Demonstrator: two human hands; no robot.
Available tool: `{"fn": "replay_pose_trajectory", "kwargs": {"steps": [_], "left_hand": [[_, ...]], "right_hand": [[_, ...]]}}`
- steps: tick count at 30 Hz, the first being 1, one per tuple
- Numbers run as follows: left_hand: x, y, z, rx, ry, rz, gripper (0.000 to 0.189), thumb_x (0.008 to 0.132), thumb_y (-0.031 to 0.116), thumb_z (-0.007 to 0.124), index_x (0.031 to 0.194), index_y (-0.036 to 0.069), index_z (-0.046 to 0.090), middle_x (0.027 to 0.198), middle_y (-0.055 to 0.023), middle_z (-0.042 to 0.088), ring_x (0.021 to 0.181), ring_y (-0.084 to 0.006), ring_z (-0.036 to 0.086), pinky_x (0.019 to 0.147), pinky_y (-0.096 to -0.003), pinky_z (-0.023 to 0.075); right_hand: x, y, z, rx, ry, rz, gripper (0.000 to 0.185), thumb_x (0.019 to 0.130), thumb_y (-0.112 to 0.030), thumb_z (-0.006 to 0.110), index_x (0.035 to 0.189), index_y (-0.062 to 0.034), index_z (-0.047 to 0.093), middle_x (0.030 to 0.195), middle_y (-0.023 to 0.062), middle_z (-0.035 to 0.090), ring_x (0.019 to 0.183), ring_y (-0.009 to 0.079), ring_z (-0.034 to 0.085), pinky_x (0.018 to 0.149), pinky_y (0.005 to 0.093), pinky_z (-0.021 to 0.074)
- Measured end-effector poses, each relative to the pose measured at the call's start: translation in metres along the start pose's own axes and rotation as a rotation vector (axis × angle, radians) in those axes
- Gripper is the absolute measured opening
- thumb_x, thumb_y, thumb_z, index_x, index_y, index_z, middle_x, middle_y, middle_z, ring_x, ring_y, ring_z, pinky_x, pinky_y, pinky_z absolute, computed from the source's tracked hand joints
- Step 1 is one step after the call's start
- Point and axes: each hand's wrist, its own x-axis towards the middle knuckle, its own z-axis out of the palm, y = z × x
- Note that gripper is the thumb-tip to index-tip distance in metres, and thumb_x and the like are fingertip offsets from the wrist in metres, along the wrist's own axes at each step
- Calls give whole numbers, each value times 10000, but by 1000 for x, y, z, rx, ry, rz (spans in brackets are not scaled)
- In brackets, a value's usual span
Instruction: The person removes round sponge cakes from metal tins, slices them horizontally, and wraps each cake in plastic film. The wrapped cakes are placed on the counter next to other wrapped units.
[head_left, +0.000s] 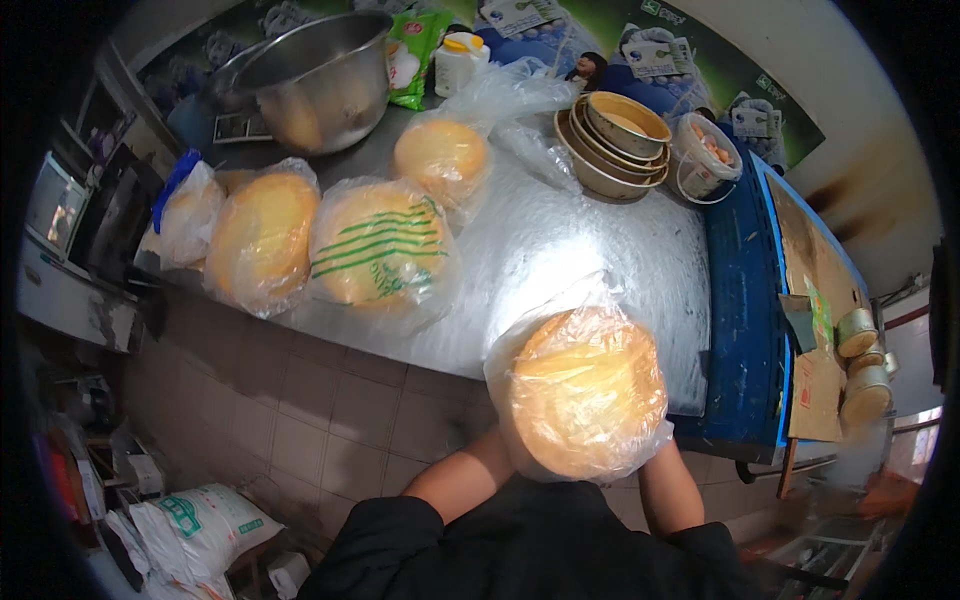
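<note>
In front of my chest is a round golden sponge cake (585, 394) in a clear plastic bag, near the table's front edge. My left forearm (469, 472) reaches up to its lower left side and my right forearm (673, 484) to its lower right. Both hands are hidden behind or beneath the bagged cake, which they hold between them. More bagged round cakes lie on the metal table (517, 225): one in a green-striped bag (379, 247), one to its left (266, 229) and one behind (441, 157).
A large steel bowl (322, 82) stands at the back left. Stacked round cake tins (619, 146) and a white bucket (705, 161) occupy the back right. A blue cabinet (746, 322) adjoins the table's right end. White sacks (199, 532) lie low at the left.
</note>
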Motion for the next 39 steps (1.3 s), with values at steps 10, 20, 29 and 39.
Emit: {"fn": "replay_pose_trajectory", "kwargs": {"steps": [10, 20, 29, 39], "left_hand": [[83, 22, 2, 1433, -130, 505, 258, 881, 248, 501, 1029, 50, 575, 1002, -131, 606, 900, -250, 583, 761, -363, 470], [129, 207, -63, 1506, 134, 373, 198, 832, 185, 543, 958, 44, 603, 848, -151, 620, 769, -318, 599, 686, -391, 471], [325, 284, -60, 1687, 246, 1068, 348, 789, 191, 597, 1089, 19, 557, 1135, -167, 557, 1067, -327, 505, 931, -424, 376], [374, 285, 44, 1639, -46, 1282, 709, 759, 280, 656, 1348, 55, 332, 1407, -179, 289, 1310, -339, 250, 1045, -544, 150]], "right_hand": [[71, -9, -43, 248, -118, 83, 509, 920, -409, 423, 1261, -31, 425, 1152, 147, 533, 1010, 221, 534, 857, 357, 454], [170, -46, -25, 337, -160, -45, 512, 918, -402, 428, 1273, -32, 411, 1159, 150, 528, 1035, 226, 523, 878, 365, 445], [218, 4, 17, 147, 133, -274, 480, 918, -338, 441, 1267, -10, 403, 1230, 173, 502, 1100, 244, 516, 947, 374, 400], [55, 22, -3, -539, 388, -285, 392, 929, -253, 488, 1237, -10, 483, 1150, 101, 579, 1048, 161, 539, 923, 296, 408]]}}
